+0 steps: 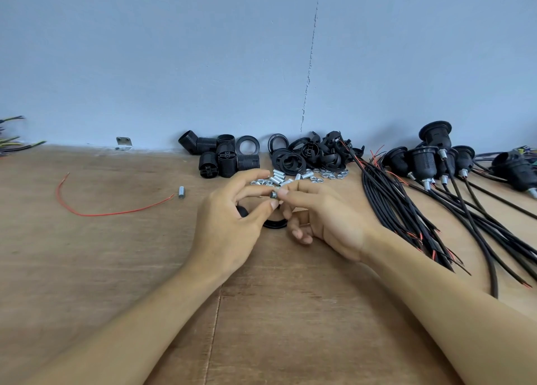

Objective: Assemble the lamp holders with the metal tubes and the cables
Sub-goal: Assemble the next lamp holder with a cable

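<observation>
My left hand [232,224] and my right hand [325,219] meet over the middle of the wooden table [116,268]. Both pinch a short metal tube [273,194] between thumb and fingers. Under my left palm sits a black lamp holder part [271,224], mostly hidden; whether the left hand grips it I cannot tell. Behind my hands lies a pile of metal tubes and nuts [302,176]. Loose black lamp holder bodies [223,158] and rings [305,152] stand at the wall. A bundle of black cables [406,210] lies on the right.
Several assembled lamp holders with cables [436,158] rest at the far right. A loose red wire [96,210] and a single metal tube [181,192] lie on the left. More wire ends [14,143] poke in at the left edge. A metal bracket [124,142] sits by the wall.
</observation>
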{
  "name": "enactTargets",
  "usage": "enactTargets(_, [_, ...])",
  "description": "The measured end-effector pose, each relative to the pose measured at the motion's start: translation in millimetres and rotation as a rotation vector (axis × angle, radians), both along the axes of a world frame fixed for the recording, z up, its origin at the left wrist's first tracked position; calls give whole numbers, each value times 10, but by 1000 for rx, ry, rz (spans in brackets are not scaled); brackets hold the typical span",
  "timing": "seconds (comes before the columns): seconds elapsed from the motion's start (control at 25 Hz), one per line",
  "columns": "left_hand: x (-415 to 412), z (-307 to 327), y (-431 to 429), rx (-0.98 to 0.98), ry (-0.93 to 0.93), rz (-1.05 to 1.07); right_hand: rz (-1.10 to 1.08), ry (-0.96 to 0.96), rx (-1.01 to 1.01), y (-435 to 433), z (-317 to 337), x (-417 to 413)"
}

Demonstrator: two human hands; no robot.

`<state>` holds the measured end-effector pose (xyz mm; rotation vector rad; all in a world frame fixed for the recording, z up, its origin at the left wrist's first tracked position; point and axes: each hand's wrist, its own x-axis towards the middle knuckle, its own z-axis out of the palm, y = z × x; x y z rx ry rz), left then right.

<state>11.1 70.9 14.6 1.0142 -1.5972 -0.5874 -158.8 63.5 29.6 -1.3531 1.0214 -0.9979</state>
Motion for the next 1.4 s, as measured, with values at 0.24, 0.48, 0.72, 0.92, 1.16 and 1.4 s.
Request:
enactTargets(0.24, [-2,-1,1,-9,-13,-2,-50,31,30,-28,-16,6])
enactTargets(0.48, [17,-10,-20,4,-8,2,-17,-22,-3,-31,-23,-33])
enactTargets(0.72, [8,-13,-23,8,9,-12,-8,-50,-15,-25,-3,-38])
enactTargets(0.92, [-14,7,6,8,6,-27,-34,-8,21,-26,-6,-21])
enactTargets(1.16, [16,-13,-28,40,10,-20,20,-85,-5,-34,-24,-60])
enactTargets(1.4, [-9,136,-81,565,435,11,-81,-114,-48,-51,-37,-65])
